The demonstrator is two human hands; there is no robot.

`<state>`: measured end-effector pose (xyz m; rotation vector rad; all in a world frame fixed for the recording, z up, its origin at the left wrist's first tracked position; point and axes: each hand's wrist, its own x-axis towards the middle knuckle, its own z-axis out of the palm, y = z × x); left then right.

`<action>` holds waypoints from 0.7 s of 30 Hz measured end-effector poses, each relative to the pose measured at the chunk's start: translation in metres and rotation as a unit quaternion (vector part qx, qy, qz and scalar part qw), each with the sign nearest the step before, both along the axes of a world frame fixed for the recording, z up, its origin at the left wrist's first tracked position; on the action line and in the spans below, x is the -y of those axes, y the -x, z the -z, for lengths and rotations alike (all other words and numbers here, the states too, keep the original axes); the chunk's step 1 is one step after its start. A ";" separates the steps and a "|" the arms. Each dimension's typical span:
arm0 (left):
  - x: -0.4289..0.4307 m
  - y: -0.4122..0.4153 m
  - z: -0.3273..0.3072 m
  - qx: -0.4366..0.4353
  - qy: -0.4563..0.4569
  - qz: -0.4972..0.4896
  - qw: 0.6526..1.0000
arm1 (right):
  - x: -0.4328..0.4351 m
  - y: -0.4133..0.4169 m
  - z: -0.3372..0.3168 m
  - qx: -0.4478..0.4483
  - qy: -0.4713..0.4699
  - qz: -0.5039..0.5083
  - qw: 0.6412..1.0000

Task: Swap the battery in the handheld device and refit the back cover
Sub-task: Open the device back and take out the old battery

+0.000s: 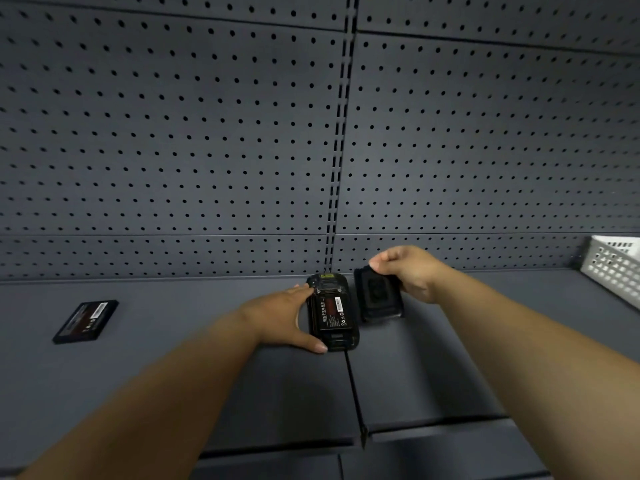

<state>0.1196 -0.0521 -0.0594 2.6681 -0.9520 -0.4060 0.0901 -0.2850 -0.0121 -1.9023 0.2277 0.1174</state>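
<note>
The black handheld device (pixel 333 313) lies face down on the grey shelf (pixel 173 358), its back uncovered, with a black battery with a red label seated in the bay. My left hand (pixel 287 318) grips the device along its left side, thumb at the near end. Just right of the device, the black back cover (pixel 379 299) is tilted with its near end low by the shelf. My right hand (pixel 408 271) pinches the cover's far end. A second black battery (pixel 86 321) lies flat on the shelf far to the left.
A white perforated plastic basket (pixel 614 266) stands at the shelf's right end. A grey pegboard wall (pixel 207 133) rises right behind the device. A seam between two shelf panels (pixel 353 393) runs toward me from under the device.
</note>
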 end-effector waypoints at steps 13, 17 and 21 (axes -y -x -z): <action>0.000 0.007 -0.002 0.016 -0.008 -0.008 1.000 | 0.018 0.018 0.043 -0.048 0.207 0.051 0.976; 0.000 0.007 -0.003 0.019 -0.012 -0.008 1.000 | 0.008 0.018 0.038 -0.003 0.300 0.049 0.953; 0.000 0.006 -0.002 0.020 -0.016 -0.005 1.000 | -0.021 0.018 0.027 0.078 0.372 -0.074 0.922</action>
